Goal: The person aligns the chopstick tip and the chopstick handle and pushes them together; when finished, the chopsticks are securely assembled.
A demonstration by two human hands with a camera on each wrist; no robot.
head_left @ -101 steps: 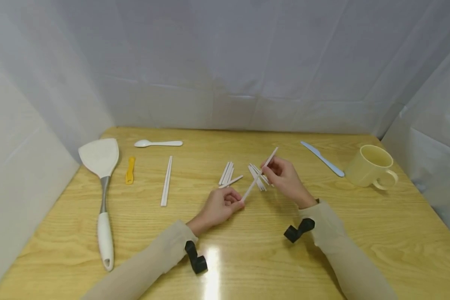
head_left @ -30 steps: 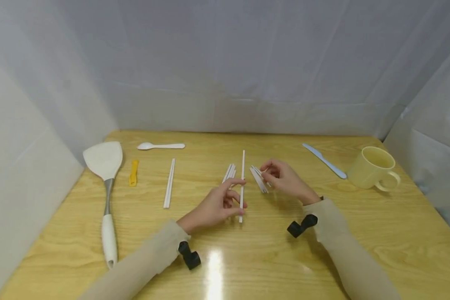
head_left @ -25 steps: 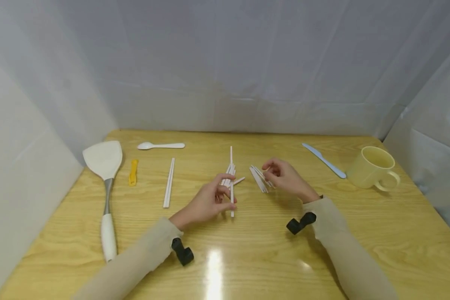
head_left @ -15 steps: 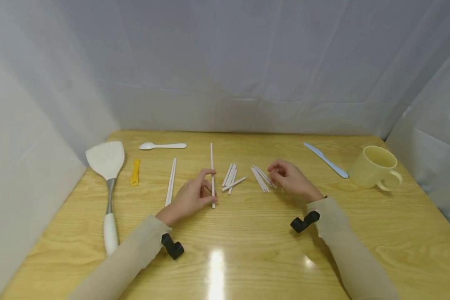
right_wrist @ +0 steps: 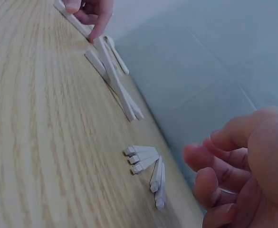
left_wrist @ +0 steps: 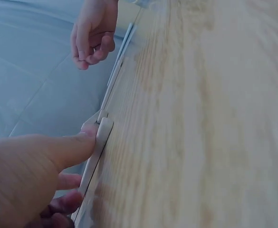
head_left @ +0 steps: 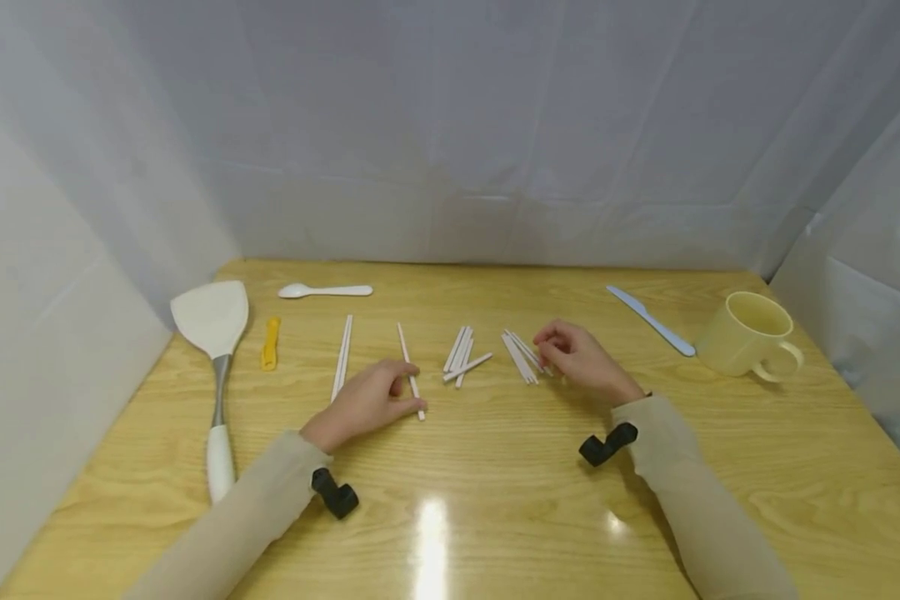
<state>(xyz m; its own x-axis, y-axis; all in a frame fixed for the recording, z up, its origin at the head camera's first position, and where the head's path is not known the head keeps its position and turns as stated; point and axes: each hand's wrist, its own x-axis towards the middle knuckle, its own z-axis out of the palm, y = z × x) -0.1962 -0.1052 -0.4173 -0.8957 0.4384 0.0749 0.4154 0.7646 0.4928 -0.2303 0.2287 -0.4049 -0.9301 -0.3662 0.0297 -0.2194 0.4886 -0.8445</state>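
The left hand (head_left: 366, 402) lies on the bench (head_left: 495, 500), its fingers curled round the near part of a single white chopstick (head_left: 410, 372), thumb pressed against its near end. Most of the grip is hidden under the hand in the head view; the left wrist view shows the thumb on the stick's squared end but blurs the rest. The chopstick lies flat or nearly so on the bench, long axis running from near right to far left, its far tip pointing away from the person.

The right hand (head_left: 581, 358) hovers just right of a fanned bundle of chopsticks (head_left: 521, 357), fingers loosely curled; they seem to hold nothing, though the fingertips are partly hidden in the head view and the right wrist view cuts off the palm. Between the two hands lies another small heap of chopsticks (head_left: 461, 357). Left of the held stick a pair of chopsticks (head_left: 342, 357) lies parallel, pointing away. Further left are a yellow clip-like piece (head_left: 270, 343), too small to name surely, a white spatula (head_left: 213, 333) and a white spoon (head_left: 324, 291). At the right stand a pale blue knife (head_left: 648, 319) and a yellow mug (head_left: 752, 333).
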